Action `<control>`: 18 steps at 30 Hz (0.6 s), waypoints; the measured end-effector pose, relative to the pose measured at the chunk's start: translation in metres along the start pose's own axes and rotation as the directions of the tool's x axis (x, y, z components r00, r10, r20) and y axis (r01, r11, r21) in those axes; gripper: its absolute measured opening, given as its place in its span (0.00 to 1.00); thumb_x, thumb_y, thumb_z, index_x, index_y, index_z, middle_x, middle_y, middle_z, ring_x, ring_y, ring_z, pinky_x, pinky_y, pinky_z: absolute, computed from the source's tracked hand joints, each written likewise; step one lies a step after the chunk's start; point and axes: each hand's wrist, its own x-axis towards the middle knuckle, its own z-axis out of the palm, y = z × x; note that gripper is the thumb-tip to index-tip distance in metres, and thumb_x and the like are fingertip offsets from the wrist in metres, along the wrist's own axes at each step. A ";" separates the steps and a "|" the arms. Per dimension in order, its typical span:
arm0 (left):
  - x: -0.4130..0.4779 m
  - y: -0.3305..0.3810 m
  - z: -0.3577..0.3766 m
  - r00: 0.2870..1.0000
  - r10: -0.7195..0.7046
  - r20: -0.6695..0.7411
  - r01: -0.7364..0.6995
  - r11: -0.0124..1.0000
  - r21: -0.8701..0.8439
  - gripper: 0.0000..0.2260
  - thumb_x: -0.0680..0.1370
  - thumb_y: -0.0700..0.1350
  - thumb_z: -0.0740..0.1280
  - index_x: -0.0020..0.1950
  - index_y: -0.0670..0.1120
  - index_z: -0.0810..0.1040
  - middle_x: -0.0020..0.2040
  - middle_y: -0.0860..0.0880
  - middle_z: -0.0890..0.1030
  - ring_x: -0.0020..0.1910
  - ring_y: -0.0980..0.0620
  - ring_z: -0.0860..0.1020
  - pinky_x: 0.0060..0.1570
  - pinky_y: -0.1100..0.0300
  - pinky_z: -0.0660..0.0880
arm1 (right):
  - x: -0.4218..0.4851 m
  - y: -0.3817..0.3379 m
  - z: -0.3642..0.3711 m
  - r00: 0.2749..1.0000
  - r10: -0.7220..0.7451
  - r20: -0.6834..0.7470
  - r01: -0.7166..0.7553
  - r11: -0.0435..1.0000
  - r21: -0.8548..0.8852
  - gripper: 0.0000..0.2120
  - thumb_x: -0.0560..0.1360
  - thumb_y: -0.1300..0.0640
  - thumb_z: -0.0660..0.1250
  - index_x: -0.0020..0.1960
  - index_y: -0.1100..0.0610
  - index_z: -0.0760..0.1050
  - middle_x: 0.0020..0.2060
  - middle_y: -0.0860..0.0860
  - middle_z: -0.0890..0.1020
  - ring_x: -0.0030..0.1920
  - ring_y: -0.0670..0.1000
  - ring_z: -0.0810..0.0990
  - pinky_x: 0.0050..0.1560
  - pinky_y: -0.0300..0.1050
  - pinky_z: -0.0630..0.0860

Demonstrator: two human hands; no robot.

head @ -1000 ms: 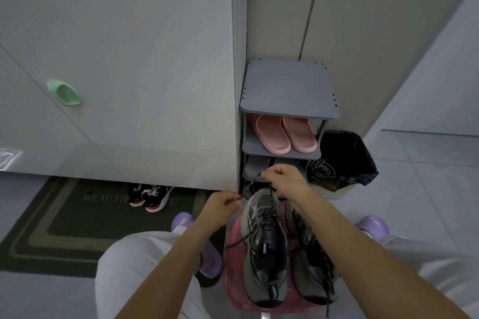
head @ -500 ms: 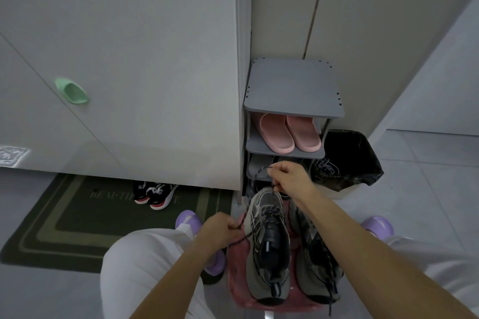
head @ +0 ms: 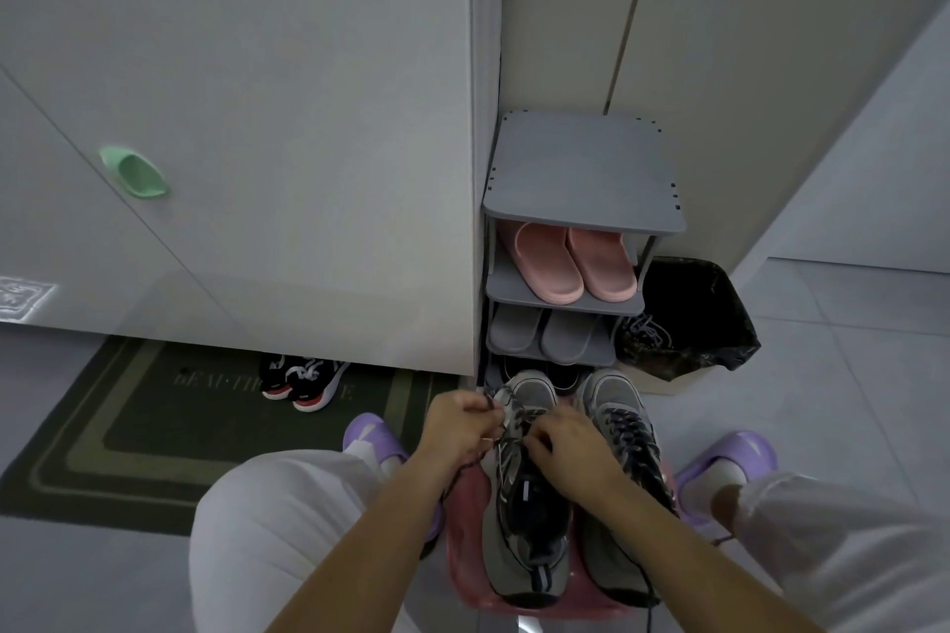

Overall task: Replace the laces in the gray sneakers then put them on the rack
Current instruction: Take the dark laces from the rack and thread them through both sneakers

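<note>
Head view: I see the gray sneakers [head: 529, 550] side by side on a pink stool [head: 462, 565], toes pointing away. The right hand [head: 570, 452] lies over the left sneaker's eyelets, pinching the dark lace [head: 514, 422]. The left hand [head: 455, 429] pinches the same lace beside the toe. The rack [head: 581, 180] stands beyond.

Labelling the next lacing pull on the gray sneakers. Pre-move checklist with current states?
1. Left hand grips the lace: ok.
2. Right hand pinches the lace at the sneaker being laced: ok.
3. That sneaker's lacing finished: not ok, loose lace hangs off its side.
4. Other sneaker laced: ok; tied: cannot tell.
5. Both sneakers seated on the pink stool: ok.
6. Rack top shelf free for them: ok.
</note>
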 end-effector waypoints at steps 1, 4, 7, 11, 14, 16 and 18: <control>0.001 -0.001 0.003 1.000 -0.009 -0.004 0.009 1.000 0.025 0.09 0.74 0.31 0.68 0.36 0.41 0.75 0.30 0.43 0.75 0.18 0.59 0.73 0.18 0.68 0.68 | 0.000 0.002 0.000 1.000 0.007 -0.001 -0.007 1.000 -0.003 0.12 0.77 0.51 0.61 0.47 0.59 0.77 0.49 0.54 0.75 0.54 0.52 0.73 0.56 0.43 0.70; 0.006 -0.009 0.007 1.000 -0.016 -0.026 0.020 0.989 0.148 0.09 0.73 0.33 0.69 0.36 0.42 0.75 0.28 0.43 0.75 0.14 0.57 0.68 0.17 0.68 0.62 | 0.002 0.006 -0.002 0.999 0.004 -0.034 -0.004 1.000 -0.002 0.12 0.77 0.51 0.61 0.48 0.58 0.78 0.45 0.51 0.70 0.55 0.52 0.73 0.57 0.43 0.70; 0.008 -0.013 0.010 0.998 0.020 -0.058 -0.007 0.977 0.215 0.06 0.72 0.35 0.72 0.38 0.42 0.77 0.30 0.45 0.76 0.21 0.55 0.72 0.18 0.67 0.65 | 0.005 0.010 -0.005 0.999 0.017 -0.039 -0.017 1.000 -0.004 0.12 0.77 0.51 0.62 0.49 0.58 0.79 0.46 0.51 0.70 0.55 0.52 0.72 0.57 0.42 0.69; 0.010 -0.015 0.013 0.995 0.037 -0.092 -0.015 0.973 0.232 0.05 0.71 0.37 0.73 0.39 0.43 0.78 0.35 0.46 0.79 0.31 0.53 0.78 0.23 0.64 0.73 | 0.006 0.010 -0.003 0.999 0.034 -0.012 -0.034 0.999 -0.002 0.13 0.77 0.50 0.61 0.51 0.56 0.79 0.52 0.53 0.73 0.56 0.52 0.71 0.59 0.44 0.69; 0.013 -0.017 0.014 0.993 0.044 -0.110 -0.019 0.977 0.214 0.08 0.71 0.37 0.73 0.35 0.46 0.77 0.36 0.43 0.80 0.32 0.52 0.79 0.26 0.62 0.74 | 0.007 0.009 0.000 0.999 0.033 -0.004 -0.033 0.999 0.002 0.13 0.77 0.50 0.61 0.53 0.56 0.79 0.52 0.53 0.73 0.56 0.52 0.72 0.59 0.45 0.70; 0.015 -0.019 0.015 0.992 0.053 -0.117 -0.027 0.977 0.211 0.10 0.71 0.37 0.73 0.34 0.47 0.77 0.37 0.43 0.81 0.32 0.51 0.79 0.25 0.63 0.73 | 0.008 0.009 0.002 0.999 0.036 -0.006 -0.036 0.999 0.002 0.13 0.77 0.50 0.60 0.53 0.56 0.80 0.52 0.54 0.73 0.56 0.52 0.72 0.59 0.45 0.70; 0.017 -0.020 0.016 0.989 0.076 -0.126 -0.045 0.971 0.233 0.10 0.71 0.37 0.73 0.33 0.47 0.77 0.36 0.44 0.81 0.32 0.51 0.79 0.26 0.63 0.73 | 0.009 0.009 0.004 0.999 0.042 -0.008 -0.042 0.999 0.000 0.14 0.78 0.50 0.60 0.53 0.57 0.80 0.53 0.54 0.73 0.57 0.53 0.72 0.59 0.46 0.70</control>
